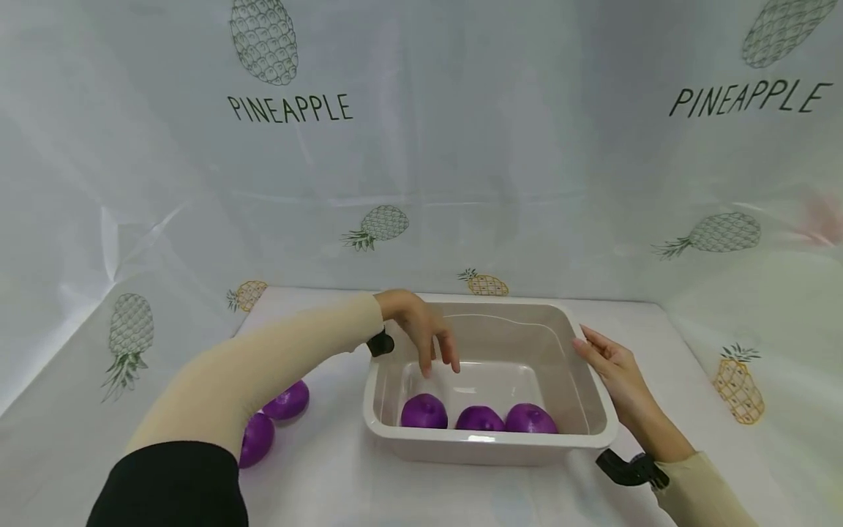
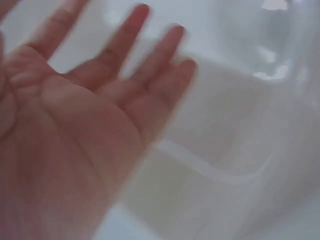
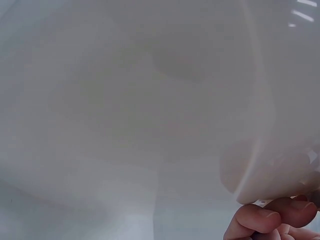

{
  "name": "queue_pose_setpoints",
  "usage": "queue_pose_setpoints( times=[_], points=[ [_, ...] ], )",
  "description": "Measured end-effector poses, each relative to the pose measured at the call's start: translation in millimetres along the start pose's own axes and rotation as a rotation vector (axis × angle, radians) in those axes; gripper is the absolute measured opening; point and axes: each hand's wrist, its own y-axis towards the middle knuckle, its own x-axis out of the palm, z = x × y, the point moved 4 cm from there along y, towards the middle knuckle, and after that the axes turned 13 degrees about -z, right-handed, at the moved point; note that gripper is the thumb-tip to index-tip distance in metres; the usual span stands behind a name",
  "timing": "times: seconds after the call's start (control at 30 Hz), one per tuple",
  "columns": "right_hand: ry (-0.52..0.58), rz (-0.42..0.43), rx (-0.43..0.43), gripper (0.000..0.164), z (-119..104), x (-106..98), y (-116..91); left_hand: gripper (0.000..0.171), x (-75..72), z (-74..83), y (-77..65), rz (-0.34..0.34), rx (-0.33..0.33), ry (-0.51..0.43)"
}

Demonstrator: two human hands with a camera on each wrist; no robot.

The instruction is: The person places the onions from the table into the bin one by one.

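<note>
A beige plastic basin (image 1: 474, 452) stands on the white table with three glossy purple round things, perhaps onions, along its near side: a left one (image 1: 424, 411), a middle one (image 1: 480, 419) and a right one (image 1: 530, 419). My left hand (image 1: 421, 326) hangs over the basin's left half, fingers pointing down, apart from the purple things. Its palm and spread fingers (image 2: 165, 50) show blurred in the left wrist view, holding nothing. At the basin's right rim, my right hand (image 1: 612, 366) grips the edge, thumb on top; its curled fingertips (image 3: 257, 217) appear beneath the rim in the right wrist view.
Two more purple round things lie on the table left of the basin, one farther back (image 1: 290, 401) and one nearer (image 1: 257, 439), both partly behind my left sleeve (image 1: 263, 366). A pineapple-printed sheet (image 1: 461, 146) hangs behind and beside the table.
</note>
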Motion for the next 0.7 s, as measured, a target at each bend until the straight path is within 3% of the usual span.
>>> queue_pose_setpoints(
  times=[0.17,0.3,0.53,0.7],
  points=[
    [-0.011,0.010,0.001,0.060,1.4,0.2,-0.8,0.048,-10.8,1.5,-40.3,0.189,0.114,0.031],
    [0.000,0.012,-0.008,0.060,1.6,1.2,-0.1,0.053,-12.6,-5.1,-72.3,0.327,0.187,-0.007],
    [0.015,0.018,-0.012,0.060,2.1,1.3,0.2,0.056,-1.3,-36.1,-119.4,0.513,0.208,-0.054],
    [0.011,0.020,0.008,0.062,1.7,1.8,0.2,0.060,16.6,-63.8,-146.3,0.617,0.185,-0.069]
  ],
)
